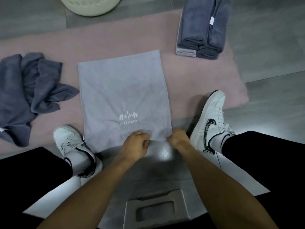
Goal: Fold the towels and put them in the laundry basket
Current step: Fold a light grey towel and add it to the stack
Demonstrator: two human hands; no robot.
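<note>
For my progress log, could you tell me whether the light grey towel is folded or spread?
Spread: the light grey towel lies flat on the pink mat, logo up, with both hands pinching its near edge.

Light grey towel (122, 96) with a white barbell logo (128, 116), dark grey crumpled towels (31, 90), dark grey folded stack (203, 30), pink rug (198, 76), cream basket (90, 4), white shoes (209, 119) with black marks, black trousers (264, 156).
</note>
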